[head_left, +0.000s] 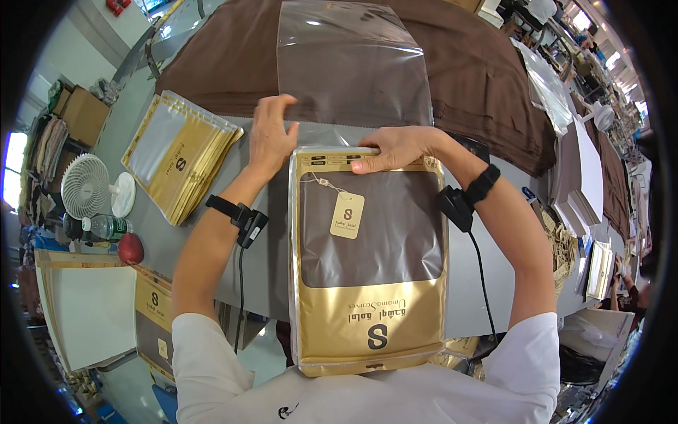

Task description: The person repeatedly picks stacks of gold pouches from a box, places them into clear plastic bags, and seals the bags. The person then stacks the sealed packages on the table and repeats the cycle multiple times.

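Note:
A gold-bordered pouch (371, 311) with a clear window stands in front of me, its lower end against my shirt. Brown folded fabric (395, 226) fills the window, and a cream hang tag (347, 215) on a string shows at its upper left. My right hand (399, 147) grips the pouch's far edge, thumb on top and fingers out of sight behind. Just left of that edge, my left hand (270, 138) is raised with thumb and fingers apart, holding nothing. A large clear plastic bag (353, 63) lies flat beyond both hands, over brown cloth (226, 63).
A stack of gold pouches (180, 155) lies on the grey table at left. Nearby are a white fan (86, 186), a plastic bottle (107, 227) and a red round object (131, 249). White sheets (580, 169) are stacked at right. Cables hang from both wrist straps.

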The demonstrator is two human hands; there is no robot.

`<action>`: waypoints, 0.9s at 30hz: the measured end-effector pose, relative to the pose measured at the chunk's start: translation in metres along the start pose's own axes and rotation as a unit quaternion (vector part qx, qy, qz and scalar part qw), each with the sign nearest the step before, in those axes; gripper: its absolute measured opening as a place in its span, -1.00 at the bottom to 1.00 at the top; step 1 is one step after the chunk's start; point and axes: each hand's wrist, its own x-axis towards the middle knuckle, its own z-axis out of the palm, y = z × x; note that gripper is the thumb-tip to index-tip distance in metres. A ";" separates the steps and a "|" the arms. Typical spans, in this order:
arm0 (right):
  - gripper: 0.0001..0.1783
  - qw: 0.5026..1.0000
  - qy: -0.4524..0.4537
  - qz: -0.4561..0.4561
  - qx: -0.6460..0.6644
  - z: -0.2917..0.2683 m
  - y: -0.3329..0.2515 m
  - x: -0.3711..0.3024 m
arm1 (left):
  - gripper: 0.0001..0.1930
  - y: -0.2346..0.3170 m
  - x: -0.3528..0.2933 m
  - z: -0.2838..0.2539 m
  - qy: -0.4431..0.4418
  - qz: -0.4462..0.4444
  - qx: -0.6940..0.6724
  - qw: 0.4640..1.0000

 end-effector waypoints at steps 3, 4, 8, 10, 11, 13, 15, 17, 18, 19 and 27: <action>0.37 0.996 -0.090 0.005 0.029 -0.004 -0.003 0.010 | -0.69 -0.010 0.005 0.004 -0.135 0.117 -0.009 0.984; 0.39 0.995 -0.097 0.023 0.011 -0.004 -0.005 0.013 | -0.66 -0.013 0.007 0.006 -0.169 0.131 -0.022 0.977; 0.39 0.993 -0.102 0.050 -0.025 0.004 -0.007 0.017 | -0.57 -0.026 0.010 -0.002 -0.247 0.128 -0.001 0.960; 0.33 0.992 -0.112 0.058 -0.015 0.011 -0.007 0.015 | -0.58 -0.027 0.001 -0.007 -0.237 0.136 0.033 0.961; 0.31 0.991 -0.114 0.062 -0.013 0.013 -0.007 0.013 | -0.58 -0.027 -0.004 -0.009 -0.223 0.129 0.044 0.965; 0.22 0.993 -0.105 0.059 0.006 0.022 -0.008 0.005 | -0.60 -0.026 -0.017 -0.011 -0.182 0.131 0.056 0.973; 0.15 0.994 -0.096 0.042 0.032 0.033 -0.012 -0.005 | -0.61 -0.021 -0.030 -0.009 -0.156 0.124 0.062 0.978; 0.09 0.994 -0.093 0.023 0.053 0.044 -0.018 -0.016 | -0.62 -0.015 -0.048 -0.012 -0.140 0.122 0.062 0.981; 0.01 0.996 -0.068 -0.015 0.058 0.048 -0.020 -0.024 | -0.62 -0.010 -0.057 -0.014 -0.142 0.120 0.064 0.981; 0.00 0.997 -0.051 -0.019 0.052 0.049 -0.022 -0.027 | -0.62 -0.004 -0.067 -0.017 -0.156 0.105 0.072 0.979; -0.02 0.999 -0.027 -0.021 0.035 0.057 -0.029 -0.025 | -0.66 0.026 -0.118 -0.032 -0.097 0.000 -0.091 0.991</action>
